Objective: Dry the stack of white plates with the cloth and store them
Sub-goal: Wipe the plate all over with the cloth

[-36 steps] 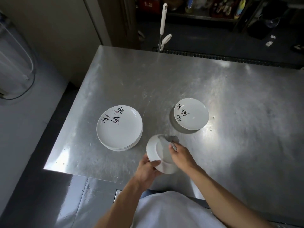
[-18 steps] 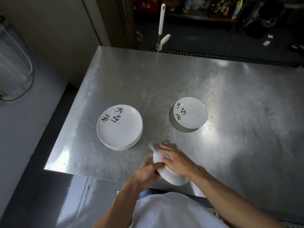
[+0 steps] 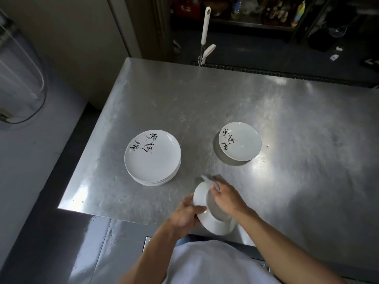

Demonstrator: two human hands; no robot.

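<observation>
A white plate (image 3: 213, 223) is held tilted above the near edge of the steel table (image 3: 287, 119). My left hand (image 3: 185, 214) grips its left rim. My right hand (image 3: 226, 196) holds a grey cloth (image 3: 211, 181) against the plate's inner face. A stack of white plates (image 3: 152, 157) with black calligraphy stands to the left. A single plate (image 3: 240, 141) with the same markings lies alone to the right.
A white-handled tool (image 3: 205, 35) stands behind the table's far edge, in front of dark shelving with bottles. A pale wall and floor lie beyond the table's left edge.
The held plate has been turned in my hands and sits lower, nearer the table's front edge. My right hand with the cloth has shifted across the plate's face.
</observation>
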